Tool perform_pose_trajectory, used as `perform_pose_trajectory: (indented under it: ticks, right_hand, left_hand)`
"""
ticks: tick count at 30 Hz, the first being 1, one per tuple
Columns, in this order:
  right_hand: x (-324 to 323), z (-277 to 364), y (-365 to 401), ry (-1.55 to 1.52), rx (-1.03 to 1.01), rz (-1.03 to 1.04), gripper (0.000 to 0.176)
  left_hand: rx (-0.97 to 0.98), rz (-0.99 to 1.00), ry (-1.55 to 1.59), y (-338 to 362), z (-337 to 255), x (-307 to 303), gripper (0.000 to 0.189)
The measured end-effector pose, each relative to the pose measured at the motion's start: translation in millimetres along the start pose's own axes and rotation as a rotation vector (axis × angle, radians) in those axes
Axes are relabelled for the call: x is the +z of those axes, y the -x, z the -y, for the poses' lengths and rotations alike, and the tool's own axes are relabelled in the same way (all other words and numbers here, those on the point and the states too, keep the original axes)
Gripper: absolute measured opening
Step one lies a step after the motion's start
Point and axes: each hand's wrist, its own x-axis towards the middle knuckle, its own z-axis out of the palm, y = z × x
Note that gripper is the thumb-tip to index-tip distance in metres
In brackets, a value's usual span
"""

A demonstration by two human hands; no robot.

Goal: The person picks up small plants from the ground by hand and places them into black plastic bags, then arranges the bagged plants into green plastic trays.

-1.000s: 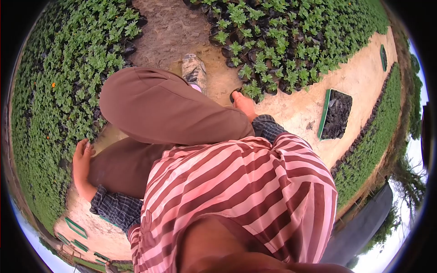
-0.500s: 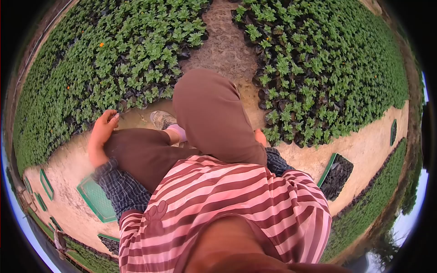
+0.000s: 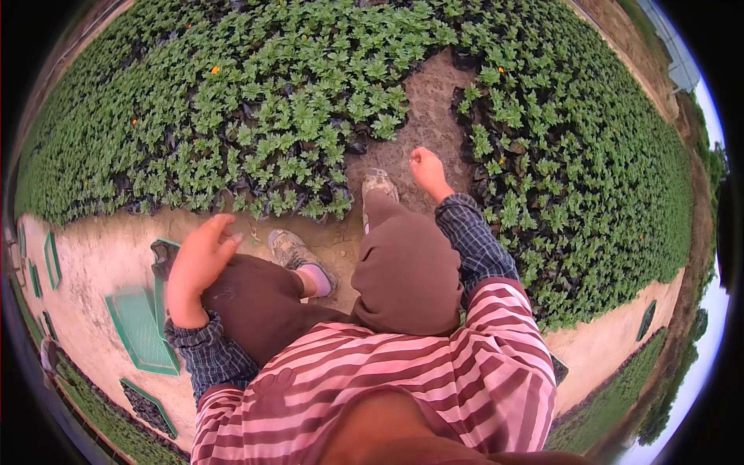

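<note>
My left hand (image 3: 203,260) hangs over my bent left knee, fingers loosely bent and apart, with nothing seen in it. Beyond it stands a bed of leafy green seedlings (image 3: 256,116) in black bags, with a few orange flowers. My right hand (image 3: 428,172) is raised over the bare soil path (image 3: 434,101), its fingers curled in; no object shows in it. To its right grow more bagged seedlings (image 3: 573,163). Neither hand touches a plant. My shoes (image 3: 298,252) are on the ground at the near edge of the bed.
Green mesh trays (image 3: 139,329) lie on the pale ground at the left, some far off. A tray of black bags (image 3: 147,407) is at the lower left. Another planted strip (image 3: 612,387) runs along the lower right.
My right hand has come out from beside my knee and reached forward over the path. My left hand has moved back and slightly right. The view has turned, and my right shoe now shows.
</note>
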Motion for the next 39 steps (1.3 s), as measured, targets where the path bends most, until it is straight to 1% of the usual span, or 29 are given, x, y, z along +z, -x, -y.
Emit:
perform_pose_trajectory:
  ticks: [1,3,4,6,8,9,10,12,13,14,16,17,19,20,21,22,23,24,25,26,28,30,32,34,36,37,38,39]
  right_hand:
    - [8.3,6.6,-24.5,-0.007,0.004,0.005,0.030]
    - [26.9,18.4,-65.5,-0.066,-0.074,-0.071,0.030]
    - [32.8,27.3,-78.0,-0.081,-0.056,-0.063,0.030]
    - [36.8,47.2,-91.5,0.041,0.109,-0.067,0.036]
    - [49.3,46.4,-99.8,0.047,0.175,-0.048,0.044]
    - [59.0,38.4,-104.1,0.119,0.120,-0.029,0.047]
    - [69.5,27.2,-106.8,0.119,0.144,-0.018,0.047]
    - [80.4,9.1,-107.8,0.014,-0.005,-0.117,0.041]
    - [80.9,1.8,-107.2,0.010,-0.073,-0.137,0.039]
    - [80.2,-4.7,-106.9,0.014,-0.062,-0.141,0.039]
    - [73.9,-9.5,-104.9,-0.110,-0.064,-0.097,0.039]
    - [72.2,-11.1,-107.2,-0.034,-0.091,-0.104,0.035]
    - [53.8,7.2,-99.2,0.049,-0.005,-0.010,0.031]
    - [55.5,-2.6,-93.3,-0.091,-0.090,-0.101,0.025]
    - [42.9,0.7,-80.5,-0.030,-0.066,-0.067,0.024]
    - [27.3,0.3,-59.2,-0.042,-0.083,-0.048,0.023]
    - [18.8,-10.1,-39.6,0.041,-0.138,-0.051,0.022]
    - [4.8,-22.6,-14.6,0.057,-0.261,-0.059,0.022]
    - [-8.6,-33.2,10.9,0.098,-0.281,0.005,0.022]
    - [-21.6,-39.5,35.3,0.134,-0.312,0.061,0.022]
    - [-44.3,-49.8,92.1,0.139,-0.243,0.176,0.021]
    - [-59.0,-57.2,145.1,0.161,-0.132,0.323,0.020]
    - [-60.0,-70.6,193.0,0.124,-0.075,0.361,0.031]
    - [-57.7,-77.8,232.9,0.154,0.040,0.443,0.033]
    - [-53.2,-88.1,263.1,0.223,0.084,0.505,0.034]
    - [-41.8,-106.8,283.5,0.316,0.038,0.407,0.032]
    - [-31.4,-127.8,303.5,0.501,0.017,0.483,0.039]
    - [-32.3,-132.5,300.6,0.537,0.256,0.756,0.047]
  left_hand:
    - [-0.018,0.017,0.036,-5.8,0.5,-0.4,0.035]
    - [-0.056,0.058,0.060,-18.5,-1.5,-4.4,0.034]
    - [-0.062,0.076,0.045,-25.3,-0.5,-4.4,0.034]
    - [-0.106,0.118,0.104,-37.3,3.1,-4.5,0.033]
    - [-0.129,0.175,0.113,-48.5,6.0,-5.8,0.032]
    - [-0.156,0.186,0.105,-54.3,7.8,-6.3,0.032]
    - [-0.180,0.193,0.100,-59.5,9.0,-6.3,0.031]
    - [-0.200,0.223,0.096,-68.5,10.4,-7.2,0.031]
    - [-0.220,0.227,0.094,-72.3,11.0,-8.1,0.030]
    - [-0.212,0.236,0.093,-74.5,11.9,-8.3,0.030]
    - [-0.183,0.229,0.071,-73.8,13.4,-6.7,0.030]
    - [-0.182,0.238,0.071,-72.5,12.6,-5.7,0.030]
    - [-0.150,0.204,0.091,-66.3,9.5,-4.2,0.030]
    - [-0.157,0.246,0.089,-62.6,9.1,-3.9,0.030]
    - [-0.141,0.213,0.089,-58.5,9.4,-3.8,0.031]
    - [-0.130,0.187,0.098,-51.1,9.4,-1.6,0.032]
    - [-0.174,0.219,0.101,-45.0,7.3,-1.6,0.032]
    - [-0.211,0.243,0.103,-42.9,6.5,-1.8,0.033]
    - [-0.203,0.248,0.089,-38.0,12.8,-1.1,0.034]
    - [-0.249,0.244,0.090,-33.6,21.2,0.9,0.033]
    - [-0.242,0.254,0.037,-26.6,32.5,1.4,0.033]
    - [-0.249,0.257,0.065,-22.1,52.3,3.1,0.033]
    - [-0.251,0.259,0.091,-18.6,62.0,3.8,0.032]
    - [-0.280,0.247,0.041,-19.6,63.2,3.7,0.032]
    - [-0.266,0.238,0.044,-20.1,60.0,4.7,0.032]
    - [-0.261,0.234,0.048,-19.8,58.5,4.4,0.032]
    - [-0.256,0.224,0.042,-20.5,56.3,5.0,0.032]
    - [-0.262,0.233,0.046,-21.1,52.0,6.8,0.033]
